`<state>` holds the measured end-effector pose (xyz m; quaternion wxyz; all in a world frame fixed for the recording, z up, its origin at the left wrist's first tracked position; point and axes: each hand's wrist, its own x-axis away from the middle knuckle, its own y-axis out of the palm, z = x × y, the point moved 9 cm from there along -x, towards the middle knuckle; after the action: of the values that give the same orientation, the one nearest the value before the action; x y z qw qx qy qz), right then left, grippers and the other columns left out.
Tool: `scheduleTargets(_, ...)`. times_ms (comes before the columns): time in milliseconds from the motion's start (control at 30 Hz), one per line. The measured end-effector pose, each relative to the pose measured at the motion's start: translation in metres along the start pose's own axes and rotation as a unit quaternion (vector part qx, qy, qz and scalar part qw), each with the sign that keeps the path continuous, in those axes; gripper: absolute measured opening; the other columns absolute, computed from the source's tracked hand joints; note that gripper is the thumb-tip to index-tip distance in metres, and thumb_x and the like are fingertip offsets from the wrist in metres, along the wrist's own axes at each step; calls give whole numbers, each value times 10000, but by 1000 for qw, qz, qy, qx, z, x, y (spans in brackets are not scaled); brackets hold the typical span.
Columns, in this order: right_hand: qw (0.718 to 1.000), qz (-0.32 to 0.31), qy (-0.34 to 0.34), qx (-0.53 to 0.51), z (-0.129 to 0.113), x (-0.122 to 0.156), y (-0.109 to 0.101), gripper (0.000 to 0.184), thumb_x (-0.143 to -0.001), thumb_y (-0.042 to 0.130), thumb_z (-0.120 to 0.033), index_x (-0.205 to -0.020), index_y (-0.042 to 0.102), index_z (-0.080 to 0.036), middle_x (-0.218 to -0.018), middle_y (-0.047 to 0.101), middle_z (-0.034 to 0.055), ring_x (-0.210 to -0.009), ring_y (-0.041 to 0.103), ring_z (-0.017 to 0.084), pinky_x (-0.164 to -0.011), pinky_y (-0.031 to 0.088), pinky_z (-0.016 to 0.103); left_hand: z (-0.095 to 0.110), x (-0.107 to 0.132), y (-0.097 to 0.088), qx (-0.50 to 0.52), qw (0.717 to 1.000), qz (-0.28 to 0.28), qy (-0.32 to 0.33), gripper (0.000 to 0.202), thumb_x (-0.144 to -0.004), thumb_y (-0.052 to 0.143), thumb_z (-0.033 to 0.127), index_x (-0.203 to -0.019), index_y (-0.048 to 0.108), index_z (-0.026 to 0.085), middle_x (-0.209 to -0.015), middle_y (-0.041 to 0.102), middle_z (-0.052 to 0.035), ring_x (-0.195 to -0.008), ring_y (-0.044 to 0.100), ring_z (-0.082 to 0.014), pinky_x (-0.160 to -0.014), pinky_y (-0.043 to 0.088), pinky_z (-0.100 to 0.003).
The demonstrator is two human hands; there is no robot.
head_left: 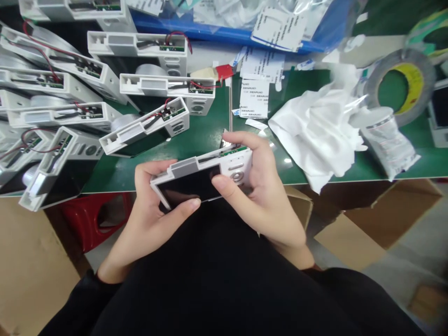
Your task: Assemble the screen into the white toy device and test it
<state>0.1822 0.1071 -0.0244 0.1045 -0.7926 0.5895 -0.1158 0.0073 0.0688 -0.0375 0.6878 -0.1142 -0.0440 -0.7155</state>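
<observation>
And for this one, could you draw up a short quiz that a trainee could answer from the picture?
1. Multiple choice: what do the left hand and the right hand hold together?
(a) a screwdriver
(b) a white device with a dark screen
(c) a cardboard box

2. True or false: the grey tape roll lies farther to the picture's right than the crumpled white sheet.

3. Short answer: which hand is nearer the round control beside the screen?

Key: 1. b. 2. True. 3. The right hand; its thumb reaches across next to the control.
</observation>
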Motion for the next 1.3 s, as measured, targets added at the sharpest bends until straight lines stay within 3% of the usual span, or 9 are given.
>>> scheduleTargets(133, 996, -83, -32, 11, -2, 4, 8, 709, -951, 656, -286, -1537, 272, -398, -1516, 444, 43, -894, 651, 197, -794, 644, 387, -5, 1, -3, 41, 998, -20, -40, 552, -799, 840, 235, -1226, 527, 389, -1269, 618, -44, -901, 720, -221, -739, 688, -389)
scheduleTargets(433, 980, -185, -76, 16, -6, 2, 20, 1014, -878, 752, -338, -1628, 78, -443, -1672, 285, 27, -1469, 453, 313, -1164, 509, 512, -10, 7, -9, -9, 998, -57, -4, 564, -866, 776, 221, -1301, 455, 381, -1196, 668, -12, -751, 766, -145, -685, 698, -306)
scheduleTargets(533, 987, -156, -36, -13, 1, -2, 23, 926, -874, 758, -397, -1611, 199, -454, -1654, 350, 5, -1465, 460, 317, -1207, 459, 525, -8, 9, -15, -70, 997, -30, 31, 550, -855, 798, 268, -1302, 486, 345, -1331, 610, -81, -794, 771, -171, -670, 697, -324)
scheduleTargets(667, 996, -91, 13, -15, 9, -12, 24, 660, -911, 726, -338, -1495, 436, -442, -1434, 589, -3, -1184, 661, 257, -1027, 588, 429, 0, 9, -25, -201, 977, -55, 52, 605, -864, 776, 464, -1386, 503, 324, -1246, 702, -79, -911, 770, -251, -690, 673, -374)
scheduleTargets(733, 997, -76, 18, -5, 9, -17, 24, 625, -894, 745, -348, -1457, 484, -418, -1265, 655, 12, -977, 688, 233, -843, 629, 390, 12, 8, -37, -299, 950, -49, 82, 572, -908, 704, 501, -1428, 525, 341, -1238, 730, -53, -1018, 753, -291, -780, 658, -429)
scheduleTargets(867, 997, -47, 34, 55, 9, -27, 18, 554, -904, 728, -382, -1416, 518, -359, -1048, 658, 35, -735, 618, 210, -578, 568, 356, 54, 1, -67, -429, 873, 92, 213, 560, -918, 661, 349, -1466, 548, 366, -1362, 689, -20, -1136, 699, -314, -948, 579, -491)
scheduleTargets(1000, 989, -24, -7, 147, 0, -33, 15, 480, -940, 674, -414, -1377, 532, -274, -1212, 653, 75, -997, 666, 260, -798, 602, 401, 70, -23, -51, -513, 800, 106, 292, 681, -848, 778, 446, -1465, 574, 238, -1402, 668, -89, -1138, 685, -378, -1038, 499, -562)
scheduleTargets(1133, 974, -25, -46, 221, -3, -35, 17, 480, -971, 615, -409, -1372, 534, -158, -1182, 649, 123, -1095, 647, 285, -945, 571, 488, 55, -52, -49, -467, 856, 96, 201, 480, -872, 781, 410, -1331, 648, 361, -1279, 720, -1, -1240, 636, -357, -1098, 438, -563)
scheduleTargets(1300, 958, 69, -132, 244, -27, -34, 1, 435, -972, 602, -387, -1370, 555, -218, -1331, 605, 153, -1262, 596, 345, -1065, 515, 596, 66, -39, -51, -437, 854, 116, 255, 481, -903, 746, 289, -1363, 618, 353, -1253, 717, 10, -1250, 628, -299, -1143, 401, -526)
